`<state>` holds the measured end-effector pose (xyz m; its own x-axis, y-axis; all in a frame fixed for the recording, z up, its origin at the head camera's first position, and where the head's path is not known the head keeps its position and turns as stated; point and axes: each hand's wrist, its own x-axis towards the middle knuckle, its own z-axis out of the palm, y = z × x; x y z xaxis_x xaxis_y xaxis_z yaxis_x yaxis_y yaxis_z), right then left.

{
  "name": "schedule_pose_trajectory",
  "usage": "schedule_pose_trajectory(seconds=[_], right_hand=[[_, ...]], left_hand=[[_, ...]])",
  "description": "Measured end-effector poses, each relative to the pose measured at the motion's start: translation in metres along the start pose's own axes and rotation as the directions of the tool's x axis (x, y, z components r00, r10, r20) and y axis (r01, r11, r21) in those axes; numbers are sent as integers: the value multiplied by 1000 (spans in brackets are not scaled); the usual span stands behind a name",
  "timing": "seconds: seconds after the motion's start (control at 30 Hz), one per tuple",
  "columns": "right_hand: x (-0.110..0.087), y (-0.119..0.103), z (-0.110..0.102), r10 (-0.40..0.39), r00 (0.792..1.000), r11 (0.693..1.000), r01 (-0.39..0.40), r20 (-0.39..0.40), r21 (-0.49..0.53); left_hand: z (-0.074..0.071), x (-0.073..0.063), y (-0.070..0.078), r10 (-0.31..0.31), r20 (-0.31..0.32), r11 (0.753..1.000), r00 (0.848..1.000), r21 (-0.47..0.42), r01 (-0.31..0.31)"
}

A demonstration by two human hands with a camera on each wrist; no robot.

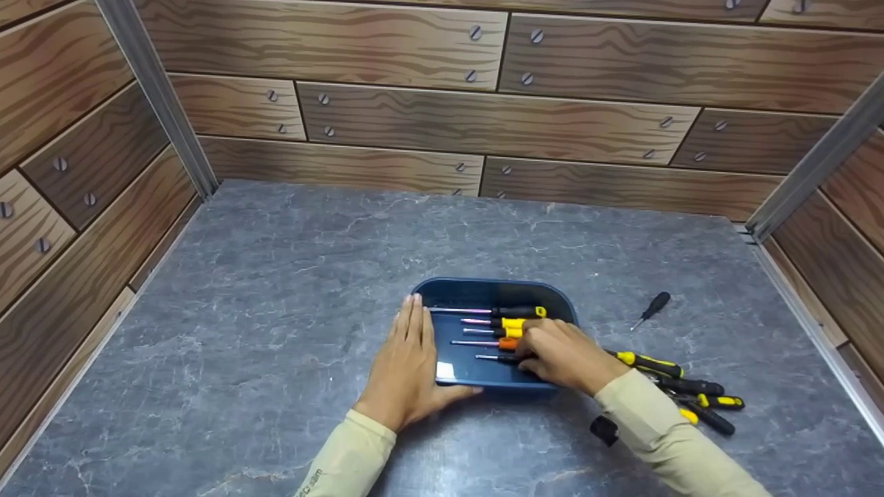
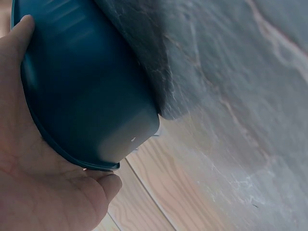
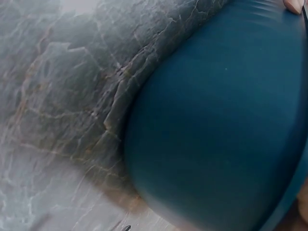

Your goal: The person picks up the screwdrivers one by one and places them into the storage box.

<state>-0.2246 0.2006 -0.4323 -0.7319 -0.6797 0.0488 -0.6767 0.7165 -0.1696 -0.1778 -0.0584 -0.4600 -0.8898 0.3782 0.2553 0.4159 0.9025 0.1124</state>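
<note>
A dark blue plastic tray [image 1: 456, 373] stands on the table, with several screwdrivers laid side by side in it. My left hand [image 1: 404, 366] lies against its left side, fingers straight along the rim and thumb spread along the front wall. In the left wrist view, that hand [image 2: 43, 173] touches the tray's outer wall [image 2: 86, 86]. Inside the tray, my right hand [image 1: 559, 352] has curled fingers on a black-handled screwdriver [image 1: 487, 357], the nearest in the row. Beside it lies an orange-handled screwdriver [image 1: 476, 343]. The right hand covers several handle ends.
Right of the tray lies a pile of black and yellow screwdrivers [image 1: 711, 386], partly behind the right forearm. A small black screwdriver [image 1: 656, 307] lies apart, farther back. Wood-patterned panels [image 1: 414, 110] wall the grey marbled table [image 1: 290, 276] at the back and sides.
</note>
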Motion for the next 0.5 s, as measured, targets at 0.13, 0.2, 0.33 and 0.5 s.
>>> schedule_pose_trajectory(seconds=[0.13, 0.2, 0.33, 0.5], right_hand=[[1, 0, 2, -2, 1000, 1000, 2, -11, -17], [2, 0, 3, 0, 1000, 1000, -1, -16, -20], [2, 0, 4, 3, 1000, 1000, -4, -30, -26], [2, -1, 4, -32, 998, 996, 27, -58, -90]], left_hand=[[0, 0, -1, 4, -10, 1000, 1000, -2, -4], [0, 0, -1, 3, -10, 1000, 1000, -3, -3], [0, 0, -1, 1, 1, 1000, 1000, 6, -1], [0, 1, -1, 4, 9, 1000, 1000, 24, -4]])
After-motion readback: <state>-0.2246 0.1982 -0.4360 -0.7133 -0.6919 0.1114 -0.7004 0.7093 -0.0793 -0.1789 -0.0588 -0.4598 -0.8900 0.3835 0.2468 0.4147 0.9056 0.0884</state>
